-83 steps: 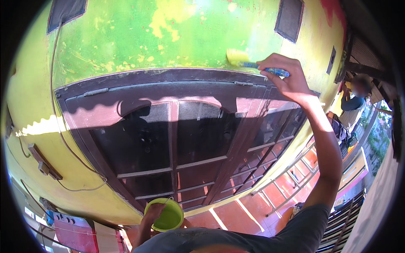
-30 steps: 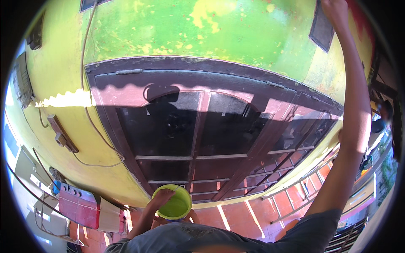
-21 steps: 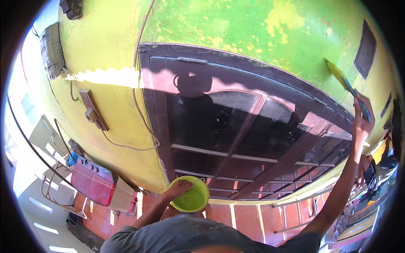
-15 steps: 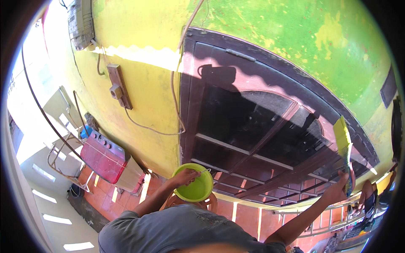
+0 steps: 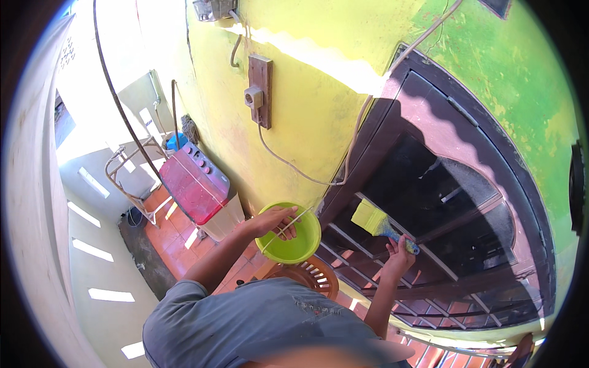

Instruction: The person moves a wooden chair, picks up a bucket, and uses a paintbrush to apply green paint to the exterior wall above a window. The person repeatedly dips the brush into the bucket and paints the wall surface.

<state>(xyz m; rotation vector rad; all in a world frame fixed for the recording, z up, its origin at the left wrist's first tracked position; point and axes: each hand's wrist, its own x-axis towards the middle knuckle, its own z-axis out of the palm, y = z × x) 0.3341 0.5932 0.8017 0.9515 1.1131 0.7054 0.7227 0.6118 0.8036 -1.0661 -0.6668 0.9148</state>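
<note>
A lime-green bucket [image 5: 313,236] sits over a reddish-brown slatted plastic chair [image 5: 322,279] in front of me. A thin pale handle [image 5: 270,243] crosses its opening, and the fingers of my left hand [image 5: 279,222] are hooked round it. Inside, the bucket is yellow-green; whether it holds paint I cannot tell. To the right, my right hand [image 5: 399,257] grips a wide paintbrush [image 5: 383,228] by its blue, speckled handle. Its bristle end is coated yellow and points up and left, in front of the dark door [image 5: 423,178].
A yellow and green wall [image 5: 307,122] surrounds the door frame. A socket board [image 5: 261,92] with a hanging cable [image 5: 300,172] is mounted on it. Left stand a red-topped washing machine [image 5: 193,184] and a metal frame [image 5: 126,184]. Red tiles [image 5: 178,233] cover the floor.
My right hand has brought the paintbrush in from the far right toward the bucket. The view has turned rightward, and the bucket, still in my left hand, sits higher in the picture.
</note>
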